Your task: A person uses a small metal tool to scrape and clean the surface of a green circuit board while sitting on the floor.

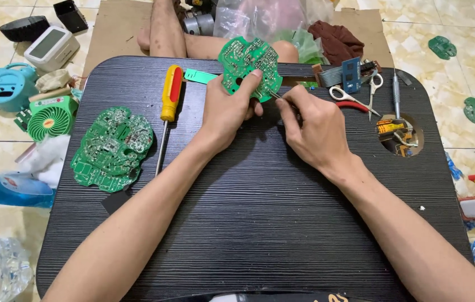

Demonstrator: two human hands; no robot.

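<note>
At twelve o'clock above the table [260, 223], the left hand [227, 112] grips a green circuit board [247, 66]. The right hand [313, 131] pinches a thin metal tool [276, 95], its tip touching the board's lower edge.

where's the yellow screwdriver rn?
Head view: the screwdriver lies on the black table, left of the left hand, between it and the stack of green boards.

A green, lobed circuit board [247, 64] stands tilted above the black table, a thin metal tool [276, 95] touching its edge.
</note>
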